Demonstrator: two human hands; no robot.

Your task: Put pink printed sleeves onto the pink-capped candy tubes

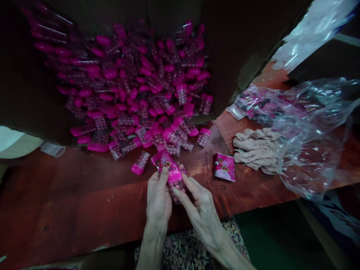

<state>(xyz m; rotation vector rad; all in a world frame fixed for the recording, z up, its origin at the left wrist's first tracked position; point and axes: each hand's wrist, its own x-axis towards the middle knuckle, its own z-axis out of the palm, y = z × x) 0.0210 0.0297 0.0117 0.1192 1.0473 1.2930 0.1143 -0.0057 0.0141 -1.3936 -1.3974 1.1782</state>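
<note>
L hand [159,195] has its grip closed on a pink printed wrapper [164,160], thumb on top; R hand [201,198] holds a pink-capped jar [176,181] btwn thumb + fingers, cap at wrapper's end, nr counter's [84,198] front edge. Jar pile [146,88] fills box ahead; wrapper stack [224,167] lies R, beside crumpled cloth [257,150].

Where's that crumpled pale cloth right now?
In the head view, the pale cloth lies on the reddish table, right of the right hand, between a pink packet and the clear plastic bag.
</note>
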